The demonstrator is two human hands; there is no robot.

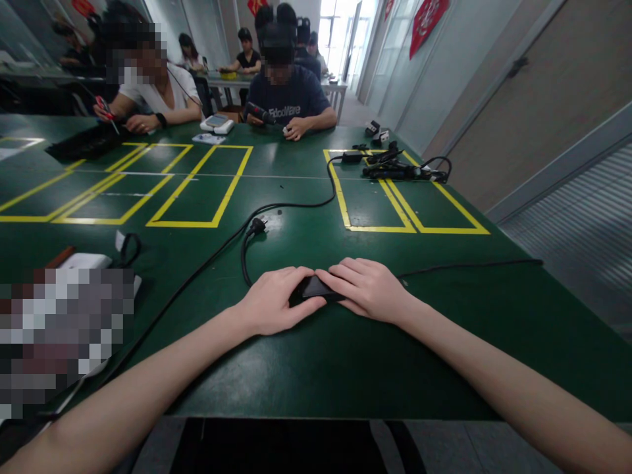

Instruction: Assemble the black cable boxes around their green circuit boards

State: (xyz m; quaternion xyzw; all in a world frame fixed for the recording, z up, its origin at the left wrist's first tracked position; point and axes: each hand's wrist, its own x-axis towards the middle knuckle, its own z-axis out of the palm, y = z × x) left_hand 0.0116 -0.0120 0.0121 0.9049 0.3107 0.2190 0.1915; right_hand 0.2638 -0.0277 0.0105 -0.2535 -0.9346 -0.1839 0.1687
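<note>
Between my two hands, on the green table near its front edge, lies a black power adapter [316,288]. My left hand [279,297] grips its left end, thumb along the near side and fingers over the far side. Closed over the right end is my right hand [368,289], its fingers reaching across the top. A black cord with a plug [257,226] curls out beyond my left hand. From the right side a thin black cable [469,266] runs off along the table. The adapter's underside and ends are hidden by my fingers.
Yellow tape rectangles [217,224] mark the table [296,368]. A bundle of black adapters and cables [395,166] lies at the far right. Another long cord [207,260] crosses the table to my left, near a blurred stack. Two people work across the table, one with a screwdriver [105,108].
</note>
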